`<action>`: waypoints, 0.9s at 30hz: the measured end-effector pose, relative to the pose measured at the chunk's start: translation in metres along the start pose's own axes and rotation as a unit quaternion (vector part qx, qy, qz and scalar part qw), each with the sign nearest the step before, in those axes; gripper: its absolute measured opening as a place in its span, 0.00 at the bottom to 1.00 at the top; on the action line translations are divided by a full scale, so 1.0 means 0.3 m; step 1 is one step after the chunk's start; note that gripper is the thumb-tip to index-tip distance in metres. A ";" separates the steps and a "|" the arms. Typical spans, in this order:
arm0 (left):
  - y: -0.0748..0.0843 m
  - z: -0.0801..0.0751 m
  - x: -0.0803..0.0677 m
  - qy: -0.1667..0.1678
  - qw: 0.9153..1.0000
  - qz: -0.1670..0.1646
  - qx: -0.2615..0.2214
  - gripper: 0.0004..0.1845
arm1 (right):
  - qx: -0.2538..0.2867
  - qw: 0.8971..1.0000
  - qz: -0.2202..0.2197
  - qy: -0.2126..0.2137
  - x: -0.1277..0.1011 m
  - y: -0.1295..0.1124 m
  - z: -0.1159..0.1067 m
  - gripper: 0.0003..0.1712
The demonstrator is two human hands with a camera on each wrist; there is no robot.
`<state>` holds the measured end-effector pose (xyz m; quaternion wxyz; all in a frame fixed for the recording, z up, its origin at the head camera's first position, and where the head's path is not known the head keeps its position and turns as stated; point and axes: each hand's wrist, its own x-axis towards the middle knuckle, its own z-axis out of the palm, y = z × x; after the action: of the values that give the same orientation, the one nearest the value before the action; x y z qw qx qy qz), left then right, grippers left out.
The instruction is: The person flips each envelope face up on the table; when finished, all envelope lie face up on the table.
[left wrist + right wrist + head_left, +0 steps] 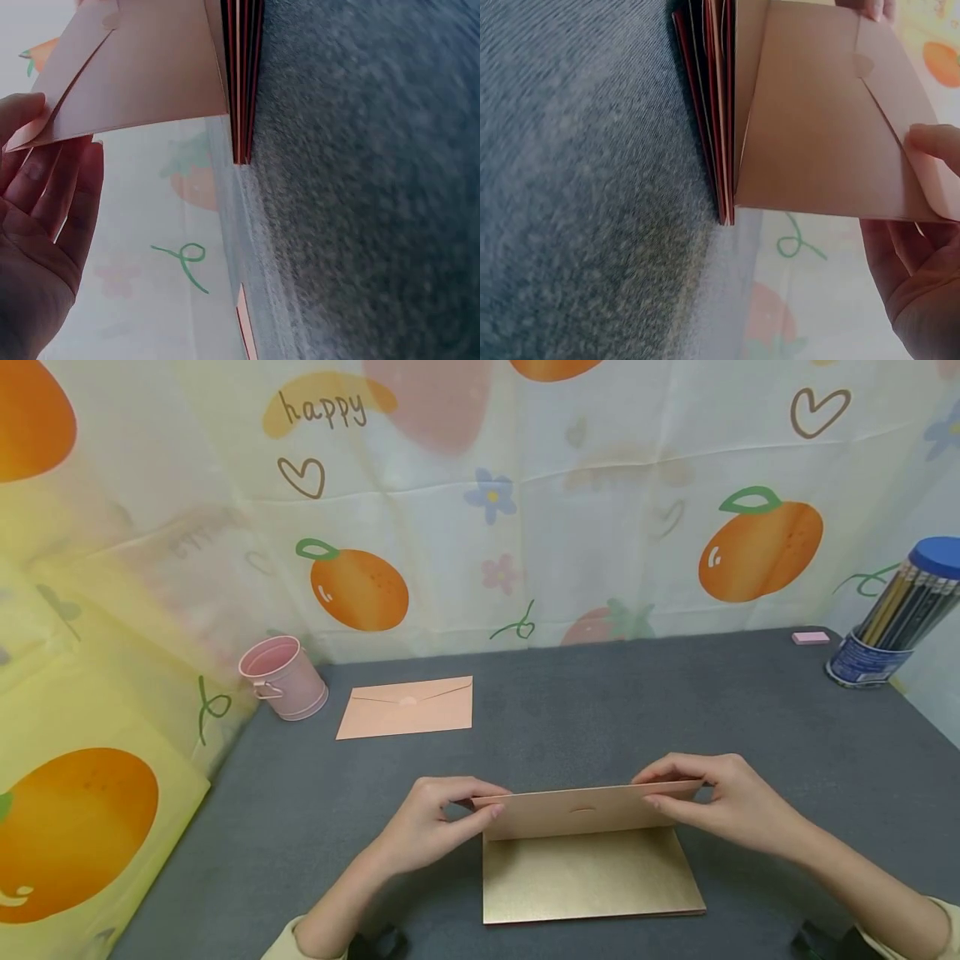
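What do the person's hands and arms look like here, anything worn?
Both hands, left hand and right hand, are bare: no gloves, rings or watch visible. Pale yellow sleeve cuffs show at the frame's bottom edge on each forearm. Dark objects, probably the wrist camera mounts, sit beside each cuff.

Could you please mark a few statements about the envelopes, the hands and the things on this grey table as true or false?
1. Both hands hold the raised envelope by its upper corners: the left hand and the right hand. True.
2. The raised envelope stands on a stack of envelopes. True.
3. The pink bucket stands on the second envelope. False: it stands beside it, apart.
4. The pencil tub is left of the stack. False: far right, near the pink eraser.
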<state>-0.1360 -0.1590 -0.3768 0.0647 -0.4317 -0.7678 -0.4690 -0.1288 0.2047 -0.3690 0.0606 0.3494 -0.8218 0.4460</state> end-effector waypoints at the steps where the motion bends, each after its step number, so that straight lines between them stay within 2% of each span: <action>1: -0.003 -0.002 -0.002 0.001 1.000 -0.003 0.000 0.09 | -0.003 1.000 0.005 0.000 -0.001 0.002 -0.002 0.19; 4: -0.008 -0.009 -0.011 0.001 1.000 -0.024 -0.002 0.09 | -0.017 1.000 0.017 0.004 -0.003 0.009 -0.007 0.19; 9: -0.014 -0.018 -0.027 -0.006 0.997 -0.074 -0.010 0.05 | -0.028 1.000 0.013 0.005 -0.014 0.032 -0.012 0.19; 16: -0.033 -0.028 -0.046 -0.053 0.991 -0.126 -0.002 0.03 | -0.041 0.999 0.017 -0.024 -0.031 0.067 -0.021 0.16; 22: -0.051 -0.028 -0.050 -0.079 0.985 -0.154 0.004 0.01 | -0.026 0.995 0.063 -0.073 -0.039 0.092 -0.028 0.07; 27: -0.064 -0.029 -0.037 -0.068 0.979 -0.190 -0.009 0.03 | 0.006 0.990 0.104 -0.094 -0.027 0.111 -0.035 0.06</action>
<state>-0.1456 -0.1760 -0.3906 -0.0819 -0.3092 -0.8341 -0.4495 -0.1458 0.2291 -0.3890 -0.0653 0.3026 -0.8530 0.4202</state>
